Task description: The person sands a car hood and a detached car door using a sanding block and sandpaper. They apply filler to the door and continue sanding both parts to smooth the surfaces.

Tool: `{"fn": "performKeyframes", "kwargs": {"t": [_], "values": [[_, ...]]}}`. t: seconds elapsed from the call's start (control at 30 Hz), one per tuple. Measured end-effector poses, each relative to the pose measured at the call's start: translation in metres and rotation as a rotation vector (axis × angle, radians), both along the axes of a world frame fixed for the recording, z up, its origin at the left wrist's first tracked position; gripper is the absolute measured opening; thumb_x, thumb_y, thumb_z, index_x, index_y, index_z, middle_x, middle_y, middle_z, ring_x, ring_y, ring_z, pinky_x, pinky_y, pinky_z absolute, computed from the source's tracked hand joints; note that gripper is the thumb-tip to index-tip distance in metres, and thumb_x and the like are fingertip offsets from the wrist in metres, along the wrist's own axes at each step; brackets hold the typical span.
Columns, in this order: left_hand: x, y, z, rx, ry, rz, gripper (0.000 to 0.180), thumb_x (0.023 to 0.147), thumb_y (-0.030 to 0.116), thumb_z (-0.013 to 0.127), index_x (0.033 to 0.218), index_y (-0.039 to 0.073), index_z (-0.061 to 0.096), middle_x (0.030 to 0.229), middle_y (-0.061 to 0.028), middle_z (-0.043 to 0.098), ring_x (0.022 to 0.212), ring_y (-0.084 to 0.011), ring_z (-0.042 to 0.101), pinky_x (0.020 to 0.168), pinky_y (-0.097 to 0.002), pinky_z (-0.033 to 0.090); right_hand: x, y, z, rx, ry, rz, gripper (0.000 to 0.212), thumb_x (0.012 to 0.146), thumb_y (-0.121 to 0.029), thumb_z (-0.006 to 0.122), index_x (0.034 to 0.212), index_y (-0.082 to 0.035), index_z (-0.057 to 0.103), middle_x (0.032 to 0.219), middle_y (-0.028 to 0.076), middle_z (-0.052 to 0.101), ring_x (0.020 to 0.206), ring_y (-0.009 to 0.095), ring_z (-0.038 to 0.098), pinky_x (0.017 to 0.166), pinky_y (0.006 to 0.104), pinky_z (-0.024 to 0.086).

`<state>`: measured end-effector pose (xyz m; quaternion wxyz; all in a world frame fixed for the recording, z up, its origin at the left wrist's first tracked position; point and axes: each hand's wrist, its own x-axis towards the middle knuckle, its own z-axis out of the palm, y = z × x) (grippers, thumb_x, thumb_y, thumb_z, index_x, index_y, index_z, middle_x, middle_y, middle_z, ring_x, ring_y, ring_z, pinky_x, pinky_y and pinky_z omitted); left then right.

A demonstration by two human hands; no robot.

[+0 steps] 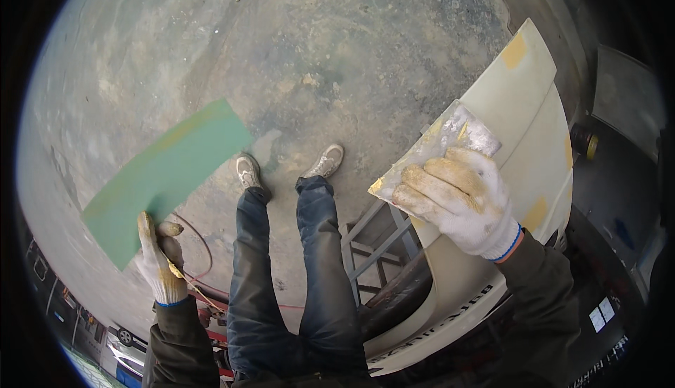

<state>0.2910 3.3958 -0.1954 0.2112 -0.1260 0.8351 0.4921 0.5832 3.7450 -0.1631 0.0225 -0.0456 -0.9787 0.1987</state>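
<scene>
My left hand (160, 256), in a white work glove stained yellow, grips the lower edge of a long green sheet (165, 166) with a faint yellowish streak along its top. The thumb lies along its face. A thin grey sheet (450, 135), smeared and edged with yellow, is under the fingers of my right hand (457, 198), also in a stained white glove. Those fingers are bent over the sheet, which rests on or just above a pale vehicle body panel (517, 117). Yellow patches mark the panel. Whether the sheet touches it, I cannot tell.
A metal frame stand (380, 240) shows beneath the panel's near end. A thin hose (205, 244) runs across the stained concrete floor (309, 50) left of my legs. Dark vehicle parts (626, 177) stand at the right. A white car (126, 349) appears at lower left.
</scene>
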Motion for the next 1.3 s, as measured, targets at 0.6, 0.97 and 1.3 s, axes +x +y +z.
{"fn": "performKeyframes", "kwargs": {"t": [0.6,0.97,1.3], "values": [[-0.013,-0.022,0.000,-0.014,-0.025,-0.073,0.027,0.107,0.018,0.059,0.114,-0.008,0.065,0.078,-0.0098,0.066,0.062,-0.0105,0.053,0.059,-0.0231,0.042,0.015,0.017,0.012,0.071,-0.090,-0.009,0.039,0.075,-0.015,0.080,0.114,-0.022,0.074,0.114,-0.003,0.070,0.106,0.019,0.064,0.101,0.0408,0.047],[-0.027,-0.071,-0.031,0.017,0.164,-0.295,0.026,0.105,-0.003,0.053,0.131,-0.005,0.058,0.087,-0.0106,0.066,0.069,-0.0136,0.059,0.071,-0.0250,0.051,0.027,0.026,0.000,0.030,-0.068,0.013,0.035,0.076,-0.016,0.080,0.110,-0.021,0.075,0.116,-0.002,0.071,0.105,0.019,0.066,0.100,0.0421,0.049],[-0.018,-0.044,-0.016,-0.023,0.039,-0.116,0.027,0.109,0.013,0.053,0.126,-0.006,0.061,0.084,-0.0100,0.067,0.068,-0.0131,0.058,0.068,-0.0243,0.048,0.021,0.024,0.018,0.033,-0.098,0.025,0.041,0.075,-0.014,0.082,0.114,-0.022,0.073,0.115,-0.003,0.070,0.106,0.018,0.065,0.098,0.0408,0.049]]}}
